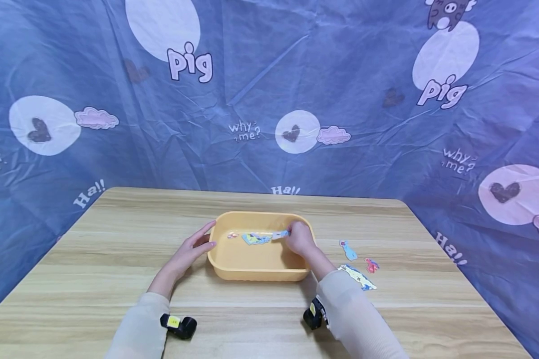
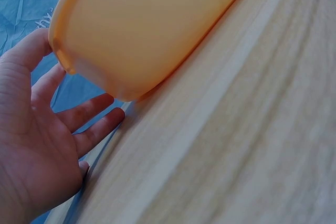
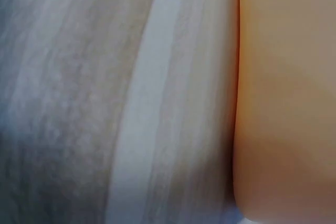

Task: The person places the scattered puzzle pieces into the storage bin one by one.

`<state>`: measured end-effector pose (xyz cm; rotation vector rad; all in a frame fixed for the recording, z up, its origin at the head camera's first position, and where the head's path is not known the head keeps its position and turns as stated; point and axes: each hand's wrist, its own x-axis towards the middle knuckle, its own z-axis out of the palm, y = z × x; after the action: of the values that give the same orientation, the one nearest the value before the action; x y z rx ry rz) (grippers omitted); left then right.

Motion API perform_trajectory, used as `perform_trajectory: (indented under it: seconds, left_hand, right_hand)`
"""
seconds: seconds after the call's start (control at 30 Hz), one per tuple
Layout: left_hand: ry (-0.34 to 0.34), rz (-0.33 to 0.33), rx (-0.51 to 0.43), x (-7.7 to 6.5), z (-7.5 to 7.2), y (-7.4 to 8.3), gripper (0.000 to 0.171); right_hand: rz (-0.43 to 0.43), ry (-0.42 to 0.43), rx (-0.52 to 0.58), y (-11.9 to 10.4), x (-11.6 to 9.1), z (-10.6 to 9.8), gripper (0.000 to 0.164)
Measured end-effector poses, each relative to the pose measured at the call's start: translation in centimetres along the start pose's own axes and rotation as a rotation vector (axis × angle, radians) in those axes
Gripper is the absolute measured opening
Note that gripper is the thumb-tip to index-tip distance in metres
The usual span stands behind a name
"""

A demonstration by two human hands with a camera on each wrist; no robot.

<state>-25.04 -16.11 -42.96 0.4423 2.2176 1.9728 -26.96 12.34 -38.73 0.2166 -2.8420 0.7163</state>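
A shallow yellow-orange plastic basin sits on the table. My left hand is at its left end, thumb over the rim and fingers against the outer wall; the left wrist view shows this hand beside the basin wall. My right hand reaches inside at the right end, fingers curled, pinching a light blue cutout. Touching or close to that piece lies a blue and yellow cutout. Further left in the basin is a small reddish cutout. The right wrist view hides the right hand.
On the table right of the basin lie a light blue cutout, a red cutout and a long white and blue cutout, near the right forearm. A blue printed cloth hangs behind the wood-grain table.
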Motion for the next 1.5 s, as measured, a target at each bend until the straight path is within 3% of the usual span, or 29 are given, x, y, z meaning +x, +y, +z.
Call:
perform_trajectory:
  seconds: [0.23, 0.7, 1.0, 1.23, 1.4, 1.5]
  left_hand:
    - [-0.005, 0.002, -0.009, 0.0, 0.0, 0.1, 0.057]
    - [-0.004, -0.013, -0.005, 0.1, 0.0, 0.0, 0.058]
    - [-0.013, -0.019, -0.003, -0.8, 0.6, 2.1, 0.055]
    - [-0.018, -0.003, -0.007, -0.1, 0.1, 0.4, 0.057]
    - [-0.005, -0.014, 0.008, 0.0, 0.0, 0.0, 0.056]
    - [0.003, -0.016, 0.011, 0.0, 0.0, -0.1, 0.056]
  right_hand:
    - [0.031, -0.037, -0.062, -0.1, 0.2, 0.1, 0.014]
    - [0.082, -0.077, -0.070, 0.2, 0.6, 0.8, 0.022]
    - [0.063, -0.073, -0.100, 0.1, 0.4, 0.6, 0.018]
    - [0.056, -0.063, -0.049, 0.3, 0.4, 0.6, 0.017]
    - [0.020, -0.022, 0.008, 0.5, 0.4, 0.5, 0.006]
    - [0.025, -0.011, 0.056, 0.4, 0.4, 0.3, 0.010]
